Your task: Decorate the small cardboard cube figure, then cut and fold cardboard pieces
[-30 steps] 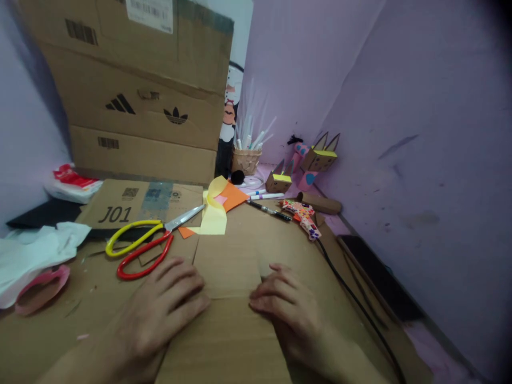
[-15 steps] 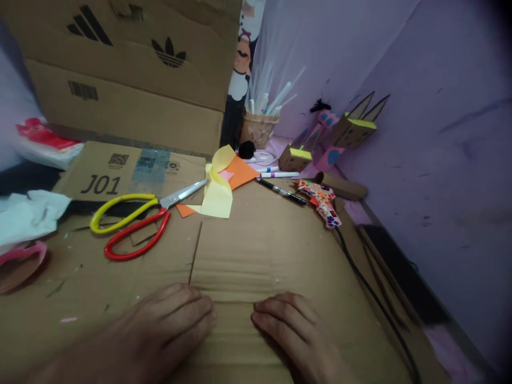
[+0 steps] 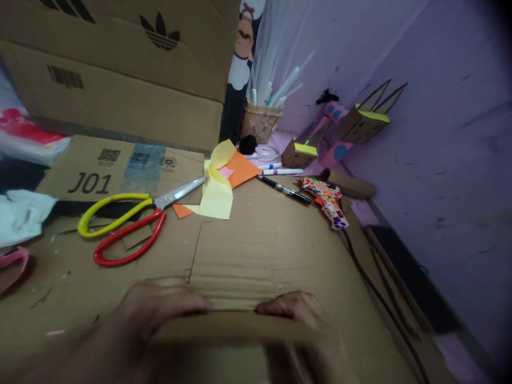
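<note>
A creased cardboard strip [image 3: 236,250] lies flat at its far end, while its near part bends up between my hands and is blurred. My left hand [image 3: 156,306] grips the strip's left edge, thumb along the fold. On the opposite edge, my right hand [image 3: 304,314] pinches the same fold. Some fingers of both hands are hidden behind the raised cardboard. Scissors [image 3: 156,208] with one yellow and one red handle lie beyond my left hand. Yellow paper [image 3: 218,200] and orange paper [image 3: 244,169] rest past the strip's far end.
At the right lies a flower-patterned glue gun [image 3: 326,200] with its black cord [image 3: 372,288]. A black pen [image 3: 286,190] sits near it. Behind stand a basket of markers [image 3: 262,122], small cardboard animal figures [image 3: 300,153] and a large cardboard box [image 3: 120,101]. White tissue [image 3: 24,216] lies left.
The near part of the cardboard strip has been bent upward at a crease. Both hands have shifted from lying along its edges to gripping the fold. The view has tilted downward.
</note>
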A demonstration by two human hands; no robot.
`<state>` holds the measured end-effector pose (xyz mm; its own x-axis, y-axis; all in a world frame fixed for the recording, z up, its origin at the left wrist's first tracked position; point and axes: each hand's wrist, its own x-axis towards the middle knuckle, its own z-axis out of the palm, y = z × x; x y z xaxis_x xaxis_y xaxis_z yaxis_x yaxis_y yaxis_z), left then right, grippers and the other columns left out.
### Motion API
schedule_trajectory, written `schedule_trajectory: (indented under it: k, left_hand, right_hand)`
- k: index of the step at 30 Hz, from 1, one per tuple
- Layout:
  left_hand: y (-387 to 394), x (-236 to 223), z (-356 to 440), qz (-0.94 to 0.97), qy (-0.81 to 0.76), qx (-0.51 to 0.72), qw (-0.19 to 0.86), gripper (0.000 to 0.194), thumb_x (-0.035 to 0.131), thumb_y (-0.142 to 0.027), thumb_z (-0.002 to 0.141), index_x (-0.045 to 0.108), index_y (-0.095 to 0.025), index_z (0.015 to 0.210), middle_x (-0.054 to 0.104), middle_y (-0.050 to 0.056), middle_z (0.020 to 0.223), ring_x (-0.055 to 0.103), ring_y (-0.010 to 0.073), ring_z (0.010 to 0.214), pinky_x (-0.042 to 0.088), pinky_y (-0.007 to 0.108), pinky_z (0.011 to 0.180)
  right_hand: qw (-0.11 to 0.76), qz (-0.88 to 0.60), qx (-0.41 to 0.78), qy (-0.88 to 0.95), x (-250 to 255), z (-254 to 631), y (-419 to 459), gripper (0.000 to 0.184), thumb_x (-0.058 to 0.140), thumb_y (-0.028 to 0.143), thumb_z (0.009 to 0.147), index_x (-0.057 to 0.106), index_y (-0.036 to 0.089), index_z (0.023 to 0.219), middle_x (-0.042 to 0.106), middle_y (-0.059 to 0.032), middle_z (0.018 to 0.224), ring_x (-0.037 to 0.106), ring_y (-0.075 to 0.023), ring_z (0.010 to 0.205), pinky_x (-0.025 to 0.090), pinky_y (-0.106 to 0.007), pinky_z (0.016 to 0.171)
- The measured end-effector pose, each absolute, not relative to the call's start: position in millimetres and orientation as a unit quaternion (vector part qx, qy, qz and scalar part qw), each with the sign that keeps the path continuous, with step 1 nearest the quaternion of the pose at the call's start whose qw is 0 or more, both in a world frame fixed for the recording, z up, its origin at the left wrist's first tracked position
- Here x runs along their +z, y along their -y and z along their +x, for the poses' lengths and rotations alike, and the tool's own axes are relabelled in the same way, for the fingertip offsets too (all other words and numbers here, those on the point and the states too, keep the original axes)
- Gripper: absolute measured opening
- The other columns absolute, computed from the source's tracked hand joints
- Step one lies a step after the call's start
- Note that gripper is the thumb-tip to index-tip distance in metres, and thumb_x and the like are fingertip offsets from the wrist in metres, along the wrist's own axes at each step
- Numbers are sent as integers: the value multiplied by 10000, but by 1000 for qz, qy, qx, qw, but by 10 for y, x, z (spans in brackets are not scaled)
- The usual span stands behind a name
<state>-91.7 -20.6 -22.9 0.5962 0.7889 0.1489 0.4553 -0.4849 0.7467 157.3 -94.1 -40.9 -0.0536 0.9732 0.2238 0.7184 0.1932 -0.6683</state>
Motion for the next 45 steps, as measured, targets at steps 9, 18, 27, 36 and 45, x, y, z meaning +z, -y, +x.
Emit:
schedule_trajectory:
  k: [9, 18, 27, 36, 45]
  left_hand:
    - [80, -159, -605, 566, -655, 260, 428, 476, 622, -472, 678, 562, -228, 1083, 677, 39, 899, 632, 190, 615, 519, 261, 493]
    - [-157, -21, -550, 536, -612, 254, 523, 732, 646, -441, 661, 402, -195, 1306, 627, 83, 1009, 654, 257, 794, 551, 374, 678]
    - [-35, 63, -568, 472, -523, 302, 643, 314, 695, -353, 674, 639, -175, 926, 685, 48, 825, 647, 229, 783, 534, 359, 743]
    - [138, 303, -557, 625, -497, 328, 505, 225, 624, -442, 690, 638, -218, 690, 637, 13, 619, 609, 204, 599, 504, 257, 500]
    - [253, 192, -452, 523, -482, 409, 572, 322, 645, -479, 704, 624, -227, 903, 704, 13, 829, 655, 220, 760, 549, 286, 682]
  right_hand:
    - [258, -689, 233, 636, -252, 1502, 658, 235, 421, 389, 873, 533, 204, 782, 552, 12, 557, 529, -146, 504, 328, -222, 456]
    - [271, -673, 309, 615, -205, 1508, 610, 284, 443, 351, 861, 546, 190, 1070, 549, 39, 545, 536, -127, 474, 370, -204, 455]
    - [444, -597, 251, 620, -475, 1580, 771, 473, 594, 294, 811, 452, 199, 1252, 656, -58, 840, 648, -165, 725, 522, -232, 633]
    - [542, -541, 462, 447, 53, 1457, 390, 577, 701, 467, 644, 577, 173, 1124, 691, -90, 947, 653, -226, 809, 533, -297, 655]
    - [547, -511, 516, 416, -3, 1220, 403, 353, 635, 474, 727, 661, 138, 832, 709, -71, 796, 634, -214, 744, 495, -287, 647]
